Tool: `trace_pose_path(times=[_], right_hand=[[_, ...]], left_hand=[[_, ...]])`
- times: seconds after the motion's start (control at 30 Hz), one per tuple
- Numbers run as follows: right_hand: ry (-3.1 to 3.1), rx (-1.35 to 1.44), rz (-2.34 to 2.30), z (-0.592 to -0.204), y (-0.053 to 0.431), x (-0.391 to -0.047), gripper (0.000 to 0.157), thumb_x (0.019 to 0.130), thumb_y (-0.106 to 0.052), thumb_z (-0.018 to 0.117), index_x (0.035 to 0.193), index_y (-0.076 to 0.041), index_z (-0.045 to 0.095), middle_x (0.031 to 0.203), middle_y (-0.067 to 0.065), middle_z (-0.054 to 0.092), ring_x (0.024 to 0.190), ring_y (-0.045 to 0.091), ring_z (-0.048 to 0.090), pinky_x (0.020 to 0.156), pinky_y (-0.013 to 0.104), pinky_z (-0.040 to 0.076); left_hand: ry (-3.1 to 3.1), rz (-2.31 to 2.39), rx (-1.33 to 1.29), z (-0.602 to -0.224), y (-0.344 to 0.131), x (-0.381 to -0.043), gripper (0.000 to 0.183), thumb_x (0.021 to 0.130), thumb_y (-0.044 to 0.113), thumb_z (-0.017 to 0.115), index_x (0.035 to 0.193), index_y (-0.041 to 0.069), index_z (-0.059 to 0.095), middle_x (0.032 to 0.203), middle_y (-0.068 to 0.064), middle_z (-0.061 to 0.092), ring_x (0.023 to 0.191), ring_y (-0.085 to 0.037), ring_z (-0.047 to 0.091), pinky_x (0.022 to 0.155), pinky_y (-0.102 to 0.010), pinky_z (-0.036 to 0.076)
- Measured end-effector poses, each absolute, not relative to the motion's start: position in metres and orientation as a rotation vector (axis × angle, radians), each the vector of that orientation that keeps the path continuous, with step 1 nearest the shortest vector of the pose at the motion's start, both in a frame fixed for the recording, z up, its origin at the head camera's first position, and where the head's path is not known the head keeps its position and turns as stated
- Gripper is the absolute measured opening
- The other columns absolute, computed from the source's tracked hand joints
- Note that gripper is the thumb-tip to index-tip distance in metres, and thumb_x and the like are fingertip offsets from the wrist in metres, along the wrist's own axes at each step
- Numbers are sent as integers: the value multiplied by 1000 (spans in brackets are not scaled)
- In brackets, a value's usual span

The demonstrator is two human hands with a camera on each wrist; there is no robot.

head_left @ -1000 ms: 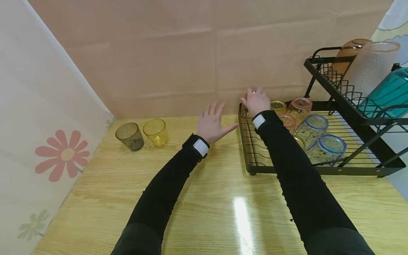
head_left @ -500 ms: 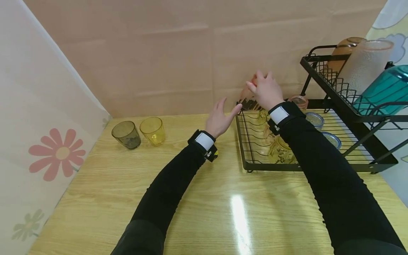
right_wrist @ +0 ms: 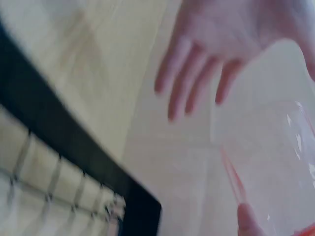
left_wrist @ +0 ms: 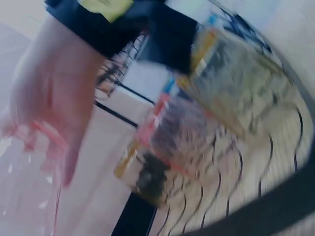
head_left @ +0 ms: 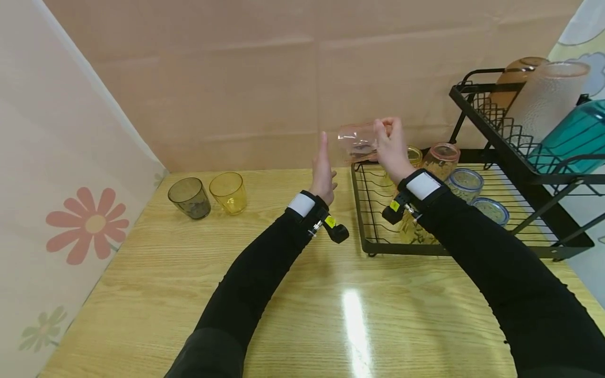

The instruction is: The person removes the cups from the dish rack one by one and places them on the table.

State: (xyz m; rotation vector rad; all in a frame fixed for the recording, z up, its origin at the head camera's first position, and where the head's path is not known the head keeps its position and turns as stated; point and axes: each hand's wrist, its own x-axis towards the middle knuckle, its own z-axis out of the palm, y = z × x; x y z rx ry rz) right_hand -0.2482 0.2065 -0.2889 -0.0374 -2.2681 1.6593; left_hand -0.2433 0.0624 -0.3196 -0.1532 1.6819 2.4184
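In the head view my right hand (head_left: 393,149) pinches a clear pink-tinted drinking glass (head_left: 356,140) by one end, above the rack's back left corner. The glass lies on its side in the air, its other end pointing left. My left hand (head_left: 323,176) is held up just left of it with fingers straight, touching nothing. In the right wrist view that left hand (right_wrist: 221,44) is spread above the glass (right_wrist: 275,162), with a right-hand fingertip (right_wrist: 248,221) at the glass's lower end. The left wrist view catches the right hand (left_wrist: 59,98) at the glass, blurred.
A black two-tier dish rack (head_left: 361,226) stands at right, its lower tier holding several upturned patterned glasses (head_left: 465,181). Larger tumblers, one teal (head_left: 572,139), sit on the upper tier. A grey glass (head_left: 190,198) and a yellow glass (head_left: 228,192) stand upright on the table at left.
My right hand has lifted the pink glass from the rack's back left corner and tipped it sideways to the left. My left hand has moved slightly right and turned edge-on.
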Motion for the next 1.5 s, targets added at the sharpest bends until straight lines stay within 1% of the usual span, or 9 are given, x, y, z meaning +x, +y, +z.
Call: trace_pose_path(times=[0.27,0.5,0.67,0.8,0.9,1.07,1.13,1.3,1.5], right_hand=[[-2083,-134,1864,-312,172,-237,36,106,-37,34,127,-9,31,101,1,36,72,12,41,60,23,48],[-2034,-38,1846,-333,153,-232,33,106,-34,35,125,-7,32,100,1,35,89,20,46,64,26,41],[-1977,45,1841,-338,143,-229,26,107,-28,36,121,-5,33,96,2,33,89,23,44,64,25,30],[-1954,90,1843,-339,136,-228,26,107,-25,37,121,-4,33,95,3,32,83,20,42,63,25,30],[-1983,106,1843,-339,132,-227,28,107,-27,37,123,-4,32,97,3,31,82,17,40,63,26,30],[-2138,145,1848,-335,131,-225,37,106,-31,38,128,-3,29,107,9,35,86,25,45,66,29,36],[-2236,151,1828,-330,132,-223,39,106,-31,40,131,-2,30,116,14,39,95,29,48,73,31,40],[-2498,183,1715,-318,137,-217,47,104,-30,44,139,0,34,141,21,38,131,33,39,104,44,35],[-2767,360,1444,-308,142,-202,55,103,-33,47,145,1,34,148,20,35,136,35,33,108,51,29]], left_hand=[[1521,2449,-252,-313,63,-238,94,80,78,53,155,27,27,160,-6,17,134,-44,30,109,-57,21],[1469,2549,-526,-312,61,-239,105,72,74,67,148,10,34,146,-8,38,120,-31,43,104,-46,32],[1462,2623,-733,-313,62,-239,94,69,69,74,131,6,44,119,-5,51,94,-19,51,85,-32,42],[1451,2667,-808,-315,59,-240,76,66,66,77,108,8,53,90,1,53,63,-11,46,63,-23,38],[1457,2673,-806,-317,54,-239,72,66,66,77,103,9,54,85,1,54,54,-7,40,56,-21,34],[1469,2659,-759,-320,39,-239,86,68,68,75,120,6,46,112,-8,57,60,-7,46,63,-21,38],[1493,2653,-725,-321,31,-240,87,69,68,74,123,7,45,108,-6,56,66,-9,50,68,-22,39],[1715,2606,-591,-329,13,-242,70,71,68,73,102,8,52,89,2,47,75,-12,49,76,-27,39],[2034,2528,-384,-344,-8,-248,54,77,59,74,65,13,49,75,2,51,73,-15,49,68,-27,36]])
